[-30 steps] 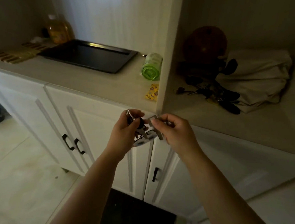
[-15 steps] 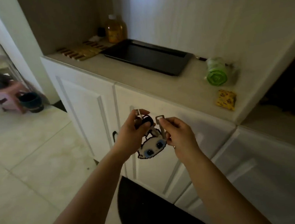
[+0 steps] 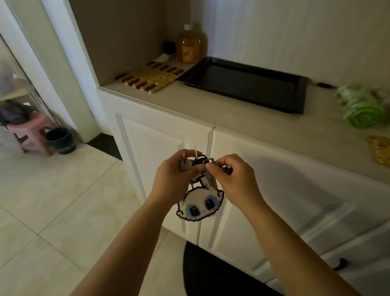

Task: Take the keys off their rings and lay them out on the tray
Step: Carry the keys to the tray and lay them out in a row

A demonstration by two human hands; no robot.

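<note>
Both hands were pinched shut on the key bunch (image 3: 198, 162) mid-frame: left hand (image 3: 173, 180) gripped the ring end, right hand (image 3: 235, 179) held one key (image 3: 211, 178). A pixel-bunny charm (image 3: 200, 204) dangled below. The black tray (image 3: 249, 82) sat on the counter (image 3: 245, 118), upper right.

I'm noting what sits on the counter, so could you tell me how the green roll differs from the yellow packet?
The green roll is a thick cylinder lying on its side; the yellow packet is flat and roughly square. The roll lies farther back on the counter, the packet nearer its front edge. Both rest to the right of the black tray, apart from each other.
</note>
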